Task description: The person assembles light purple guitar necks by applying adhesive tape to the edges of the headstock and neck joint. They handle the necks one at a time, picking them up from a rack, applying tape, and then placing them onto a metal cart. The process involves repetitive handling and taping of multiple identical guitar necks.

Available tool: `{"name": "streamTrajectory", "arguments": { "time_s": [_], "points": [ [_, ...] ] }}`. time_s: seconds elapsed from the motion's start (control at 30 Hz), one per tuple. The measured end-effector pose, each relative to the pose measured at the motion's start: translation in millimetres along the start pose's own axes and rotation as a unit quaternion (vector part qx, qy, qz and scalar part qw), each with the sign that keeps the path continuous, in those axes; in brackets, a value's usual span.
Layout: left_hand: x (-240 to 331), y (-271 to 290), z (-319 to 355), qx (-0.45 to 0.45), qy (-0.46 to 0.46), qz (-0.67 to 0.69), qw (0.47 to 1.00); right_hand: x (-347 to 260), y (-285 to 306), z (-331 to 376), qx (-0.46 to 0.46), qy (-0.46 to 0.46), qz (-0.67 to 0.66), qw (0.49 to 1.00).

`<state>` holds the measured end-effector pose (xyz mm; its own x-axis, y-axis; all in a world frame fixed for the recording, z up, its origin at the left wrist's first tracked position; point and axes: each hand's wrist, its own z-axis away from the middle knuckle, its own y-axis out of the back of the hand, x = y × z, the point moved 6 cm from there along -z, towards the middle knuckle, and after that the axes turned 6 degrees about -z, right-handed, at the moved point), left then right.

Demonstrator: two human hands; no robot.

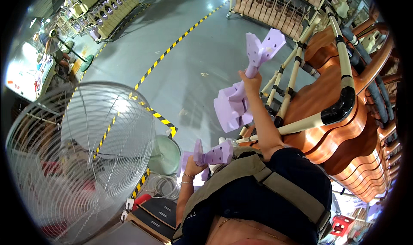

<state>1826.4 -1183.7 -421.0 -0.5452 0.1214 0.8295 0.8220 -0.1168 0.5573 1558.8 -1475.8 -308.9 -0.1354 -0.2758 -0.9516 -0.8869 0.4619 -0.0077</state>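
Observation:
My right hand (251, 82) is closed around the necks of a pair of lilac ukuleles (231, 107). Their headstocks (272, 43), with peg holes and no strings visible, fan out above the fist, while the bodies hang below it. Lower and closer to my body, my left hand (194, 165) is wrapped around the necks of more lilac ukuleles. Two headstocks (220, 152) stick out of that grip, and the bodies are mostly hidden under the hand and my chest.
Close on my right stands a cream pipe rack (303, 125) with glossy brown instrument bodies (320, 96). A large wire-caged fan (81, 159) fills the left, beside a round green base (164, 153) and coiled hose (165, 187). Loaded racks (269, 8) stand far off. Striped tape (161, 57) crosses the floor.

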Motion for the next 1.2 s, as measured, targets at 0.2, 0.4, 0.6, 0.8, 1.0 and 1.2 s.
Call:
{"name": "streamTrajectory", "arguments": {
  "time_s": [0.2, 0.4, 0.6, 0.8, 1.0, 1.2],
  "points": [
    [-8, 28, -79, 0.059, -0.054, -0.034, 0.996, 24, 18, -28, 0.033, -0.038, -0.041, 0.998],
    [-40, 33, -181, 0.051, -0.050, -0.063, 0.995, 110, 16, -90, 0.060, -0.079, -0.080, 0.992],
    [-68, 58, -268, 0.063, 0.060, -0.034, 0.996, 180, -11, -127, 0.010, -0.134, -0.145, 0.980],
    [-108, 118, -345, 0.154, 0.125, -0.114, 0.973, 210, -89, -168, -0.066, -0.100, -0.083, 0.989],
    [-210, 165, -430, 0.227, 0.187, -0.075, 0.953, 272, -150, -250, -0.057, -0.085, -0.056, 0.993],
    [-260, 216, -495, 0.226, 0.233, -0.072, 0.943, 253, -237, -352, -0.017, -0.110, -0.038, 0.993]
  ]
}}
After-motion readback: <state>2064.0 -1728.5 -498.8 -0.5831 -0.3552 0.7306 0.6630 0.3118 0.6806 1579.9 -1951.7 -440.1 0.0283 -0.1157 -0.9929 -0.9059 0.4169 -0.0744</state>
